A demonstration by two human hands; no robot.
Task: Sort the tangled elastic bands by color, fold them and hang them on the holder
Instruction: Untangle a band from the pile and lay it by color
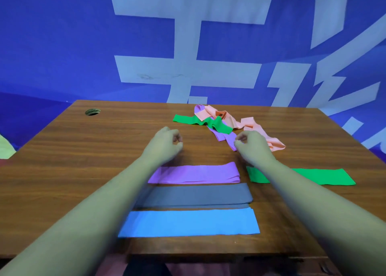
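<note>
- Head view: left hand (165, 144) hovers over the table (83, 150), fingers curled in with nothing in them.
- Right hand (251, 145) is curled too, its fingertips right at the end of a purple strip from the tangled pile (217, 123). Honestly can't tell if it's pinching it.
- The pile (green, purple, peach) sits far side, right of centre.
- Flat in rows nearer me: purple band (196, 173), grey band (196, 195), blue band (188, 223).
- The green band (323, 176) lies to their right, partly under the right forearm.
</note>
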